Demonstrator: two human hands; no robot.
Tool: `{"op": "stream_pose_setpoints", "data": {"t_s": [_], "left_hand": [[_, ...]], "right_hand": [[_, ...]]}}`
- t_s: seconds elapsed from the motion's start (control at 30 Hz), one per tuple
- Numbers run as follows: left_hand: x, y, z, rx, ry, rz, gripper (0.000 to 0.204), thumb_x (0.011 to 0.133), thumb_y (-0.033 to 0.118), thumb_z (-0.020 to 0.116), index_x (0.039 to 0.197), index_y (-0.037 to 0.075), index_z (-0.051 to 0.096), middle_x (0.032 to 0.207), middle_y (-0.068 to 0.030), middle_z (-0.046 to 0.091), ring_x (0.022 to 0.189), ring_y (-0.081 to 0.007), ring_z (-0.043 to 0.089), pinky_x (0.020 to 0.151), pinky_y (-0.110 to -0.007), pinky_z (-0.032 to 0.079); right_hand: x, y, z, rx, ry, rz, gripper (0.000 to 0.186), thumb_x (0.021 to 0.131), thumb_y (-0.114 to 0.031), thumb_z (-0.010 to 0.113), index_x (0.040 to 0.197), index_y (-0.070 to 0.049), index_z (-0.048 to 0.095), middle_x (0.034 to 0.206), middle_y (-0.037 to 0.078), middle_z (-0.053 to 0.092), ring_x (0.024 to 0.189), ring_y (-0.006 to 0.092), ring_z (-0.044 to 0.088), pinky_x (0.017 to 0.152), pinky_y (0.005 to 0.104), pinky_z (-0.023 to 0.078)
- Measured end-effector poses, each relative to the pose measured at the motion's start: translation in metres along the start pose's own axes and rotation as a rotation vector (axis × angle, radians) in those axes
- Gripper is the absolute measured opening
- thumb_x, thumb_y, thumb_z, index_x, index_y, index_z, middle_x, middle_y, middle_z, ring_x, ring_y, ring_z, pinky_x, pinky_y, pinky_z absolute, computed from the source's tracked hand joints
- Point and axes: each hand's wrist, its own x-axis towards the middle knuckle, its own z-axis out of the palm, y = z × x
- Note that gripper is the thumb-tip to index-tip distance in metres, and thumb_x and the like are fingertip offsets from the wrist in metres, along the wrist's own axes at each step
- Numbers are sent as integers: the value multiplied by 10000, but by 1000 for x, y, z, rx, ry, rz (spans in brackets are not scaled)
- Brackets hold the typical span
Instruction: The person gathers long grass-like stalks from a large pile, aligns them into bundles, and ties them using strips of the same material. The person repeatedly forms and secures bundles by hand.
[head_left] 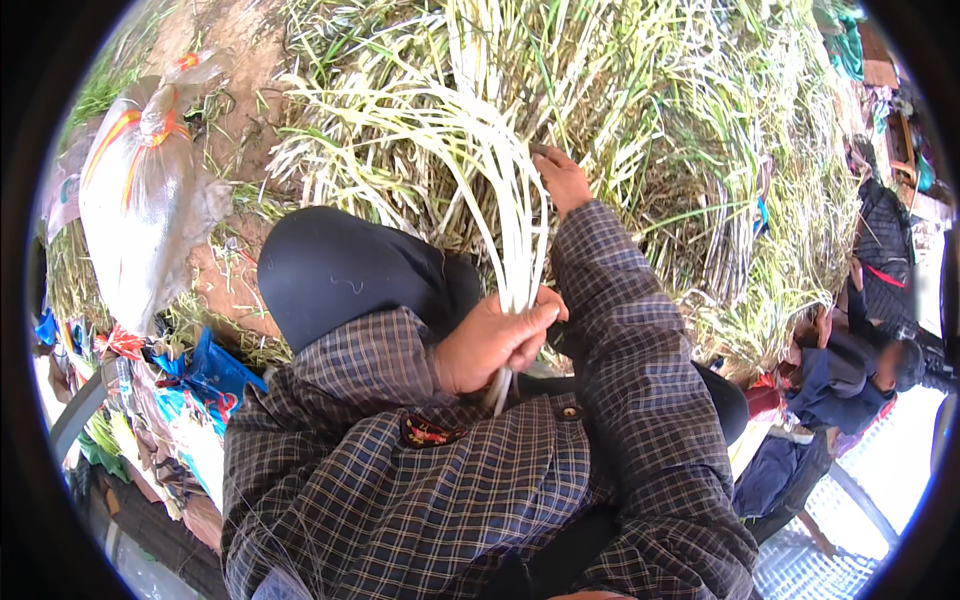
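A bundle of long pale-green stalks [498, 180] rises from my left hand [500, 335], which is closed round its white lower stems in front of my body. Farther forward, my right hand [562, 180] is at the big heap of cut stalks [690, 110], just right of the bundle's leafy tops. Its fingers are bent among the leaves, and what they grip is hidden. My bent dark-clad knee [330, 280] is left of the bundle.
A full white sack [140, 200] tied with orange strands lies on bare soil [235, 280] at left. Blue plastic [215, 375] and mixed bags are lower left. Another person [830, 380] in dark clothing is at right, a hand [822, 322] at the heap's edge.
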Motion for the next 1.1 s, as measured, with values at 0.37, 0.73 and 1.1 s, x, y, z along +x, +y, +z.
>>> {"op": "stream_pose_setpoints", "data": {"t_s": [0.37,0.73,1.1], "left_hand": [[3,11,2,-126,146,325,141,833,140,510,876,7,514,691,-56,549,553,-91,522,445,-178,395],[10,19,3,-25,201,499,206,810,142,543,943,-13,519,674,-60,535,550,-109,490,497,-212,401],[33,31,-10,66,332,596,356,814,143,546,1131,4,465,837,-53,579,641,-68,496,535,-163,371]], "right_hand": [[-13,-51,-55,765,368,114,192,751,-169,600,871,-37,528,602,1,484,423,84,404,352,199,357],[-143,-109,-88,306,476,-396,147,803,-199,539,891,-82,550,720,11,571,645,91,520,617,267,435],[-190,-49,-19,363,-33,-403,179,837,-38,471,1014,-16,478,849,52,580,771,129,551,734,251,430]]}}
